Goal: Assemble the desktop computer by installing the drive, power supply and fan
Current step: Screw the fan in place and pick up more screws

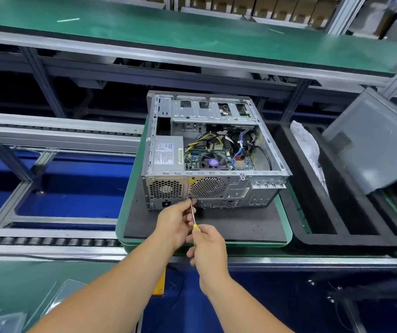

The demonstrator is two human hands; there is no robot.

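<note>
An open grey computer case [260,179] lies on a green-edged pallet [130,188] with its rear panel facing me. The power supply [167,153] sits in its left rear corner. A fan [213,162] with a purple hub rests on the motherboard, and the drive cage [207,109] runs along the far side. My right hand [208,246] grips the yellow handle of a screwdriver [193,216], whose tip touches the rear panel between the two vent grilles. My left hand [174,221] pinches the shaft near the tip.
A black foam tray [312,212] with a white plastic bag [308,145] sits right of the pallet. A grey side panel [372,140] leans at far right. Roller conveyor rails [48,241] run left. A green shelf [192,32] spans above.
</note>
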